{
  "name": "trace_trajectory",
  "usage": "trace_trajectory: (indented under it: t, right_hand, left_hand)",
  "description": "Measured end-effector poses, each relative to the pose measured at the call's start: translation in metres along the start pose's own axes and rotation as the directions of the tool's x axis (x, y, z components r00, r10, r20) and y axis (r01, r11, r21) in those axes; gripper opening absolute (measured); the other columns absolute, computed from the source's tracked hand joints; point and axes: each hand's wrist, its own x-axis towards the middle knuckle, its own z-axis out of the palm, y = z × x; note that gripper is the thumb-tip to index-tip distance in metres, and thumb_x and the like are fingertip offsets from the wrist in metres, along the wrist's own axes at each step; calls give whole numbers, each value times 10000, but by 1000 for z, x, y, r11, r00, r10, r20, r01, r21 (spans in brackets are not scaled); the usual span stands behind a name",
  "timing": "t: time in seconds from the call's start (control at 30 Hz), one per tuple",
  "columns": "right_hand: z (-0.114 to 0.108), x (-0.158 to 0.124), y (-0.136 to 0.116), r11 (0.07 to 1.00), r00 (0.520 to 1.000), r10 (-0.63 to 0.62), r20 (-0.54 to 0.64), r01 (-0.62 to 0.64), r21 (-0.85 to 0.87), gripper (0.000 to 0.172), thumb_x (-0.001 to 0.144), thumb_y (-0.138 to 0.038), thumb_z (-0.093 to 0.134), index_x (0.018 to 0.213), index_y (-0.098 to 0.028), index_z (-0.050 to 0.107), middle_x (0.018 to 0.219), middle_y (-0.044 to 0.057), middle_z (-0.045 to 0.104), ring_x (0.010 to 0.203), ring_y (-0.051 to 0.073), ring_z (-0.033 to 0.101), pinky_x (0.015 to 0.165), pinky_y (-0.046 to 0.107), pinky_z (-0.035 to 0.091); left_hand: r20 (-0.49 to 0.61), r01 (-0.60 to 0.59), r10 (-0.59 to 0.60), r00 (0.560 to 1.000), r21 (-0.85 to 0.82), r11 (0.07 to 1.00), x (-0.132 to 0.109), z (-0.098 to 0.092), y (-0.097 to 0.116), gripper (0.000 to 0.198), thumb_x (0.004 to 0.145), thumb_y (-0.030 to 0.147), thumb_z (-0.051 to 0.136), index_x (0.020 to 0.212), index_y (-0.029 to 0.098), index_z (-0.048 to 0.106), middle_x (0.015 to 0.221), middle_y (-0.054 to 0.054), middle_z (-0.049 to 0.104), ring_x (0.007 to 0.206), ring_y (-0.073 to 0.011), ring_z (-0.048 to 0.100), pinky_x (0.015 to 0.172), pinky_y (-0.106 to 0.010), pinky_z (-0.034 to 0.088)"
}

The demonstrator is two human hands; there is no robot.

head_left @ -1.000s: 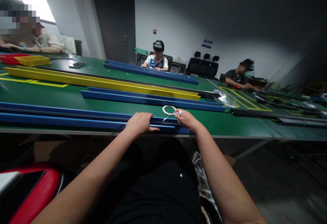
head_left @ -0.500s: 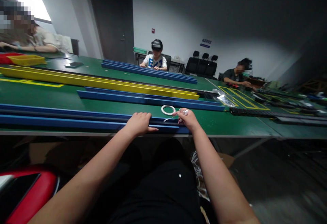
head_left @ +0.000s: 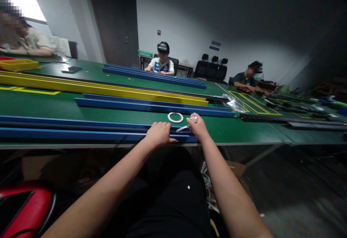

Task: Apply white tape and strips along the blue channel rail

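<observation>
A long blue channel rail point(head_left: 81, 133) lies along the table's near edge. My left hand point(head_left: 159, 134) is closed over it near its right end, fingers over the far side and thumb toward the front. My right hand point(head_left: 198, 126) pinches a thin white strip point(head_left: 182, 128), which slants down to the rail. A crumpled white wad point(head_left: 193, 119) is also tucked in those fingers. Just beyond the hands, a white tape roll point(head_left: 175, 118) lies flat on the green table point(head_left: 225, 131). What the strip's lower end touches is too small to tell.
Behind lie another blue rail point(head_left: 151, 105), a yellow rail point(head_left: 108, 89) and several blue rails point(head_left: 154, 77). Black strips point(head_left: 298, 122) rest at right. A phone point(head_left: 71, 69) and a yellow tray point(head_left: 21, 64) are at left. Three people sit around the table.
My left hand has slid right along the rail, closer to my right hand. The white strip looks straighter now. The whole view has shifted slightly.
</observation>
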Motion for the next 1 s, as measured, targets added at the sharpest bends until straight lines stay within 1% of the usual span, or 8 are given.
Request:
trace_trajectory:
  t: [0.17, 0.3, 0.4, 0.47, 0.57, 0.63, 0.87, 1.0]
  right_hand:
    - [0, -3, -3, 946, 993, -119, 8, 116, -302, 217, 804, -404, 593, 901, -229, 510, 677, -61, 508, 563, 98, 439, 547, 219, 348]
    - [2, -2, -6, 863, 960, -184, 210, 260, -433, 285, 804, -384, 635, 1046, -241, 588, 804, -26, 605, 657, 120, 513, 630, 236, 386]
    - [2, -1, -9, 748, 890, -209, 405, 412, -520, 397, 749, -372, 732, 1121, -281, 630, 982, 16, 638, 830, 159, 565, 720, 254, 404]
    - [-1, -1, -12, 657, 852, -186, 490, 478, -583, 356, 751, -341, 744, 1096, -304, 662, 1008, 24, 634, 858, 168, 567, 720, 253, 396]
    - [-6, -2, -17, 542, 844, -164, 510, 509, -668, 212, 818, -251, 665, 1018, -317, 693, 957, 17, 625, 781, 147, 551, 668, 247, 367]
    - [-9, -3, -19, 510, 851, -180, 493, 510, -693, 196, 839, -203, 615, 986, -306, 692, 943, 17, 615, 755, 141, 537, 655, 247, 354]
    - [-9, 0, -7, 701, 904, -252, 345, 416, -579, 116, 920, -276, 522, 922, -222, 624, 904, 35, 595, 849, 156, 541, 753, 250, 389]
    - [-6, 3, 0, 725, 915, -255, 313, 395, -564, 123, 915, -278, 505, 923, -214, 611, 894, 38, 593, 826, 157, 537, 747, 258, 396]
  left_hand:
    - [-30, 5, -5, 1000, 4, 1000, -4, -1, -3, 695, 688, 792, 565, 1052, 200, 600, 1061, -152, 676, 1019, -333, 621, 885, -424, 415]
    - [-33, -19, 20, 999, 7, 1000, -3, -1, -6, 702, 684, 794, 567, 1056, 200, 605, 1051, -153, 682, 1004, -338, 631, 865, -427, 429]
    - [-42, -42, 42, 998, 4, 999, -2, 1, -8, 710, 681, 792, 574, 1067, 197, 606, 1037, -151, 686, 990, -343, 635, 840, -426, 437]
    - [-44, -41, 41, 998, 4, 999, -2, 2, -10, 711, 675, 795, 576, 1065, 202, 607, 1034, -148, 688, 985, -339, 637, 832, -419, 437]
    - [-40, -40, 40, 998, 5, 999, -1, 1, -10, 718, 665, 809, 570, 1052, 205, 608, 1031, -146, 690, 980, -337, 638, 827, -416, 438]
    - [-30, -39, 39, 999, 5, 999, -1, 1, -11, 715, 661, 813, 569, 1035, 205, 610, 1030, -146, 691, 983, -337, 637, 830, -417, 437]
    - [-6, -26, 26, 1000, -3, 1000, 0, -2, -9, 711, 662, 820, 557, 1015, 206, 613, 1036, -148, 689, 991, -330, 634, 842, -406, 430]
    - [9, -18, 18, 1000, 31, 999, -4, -4, -21, 734, 667, 834, 530, 1032, 203, 618, 1037, -140, 692, 979, -330, 636, 821, -397, 435]
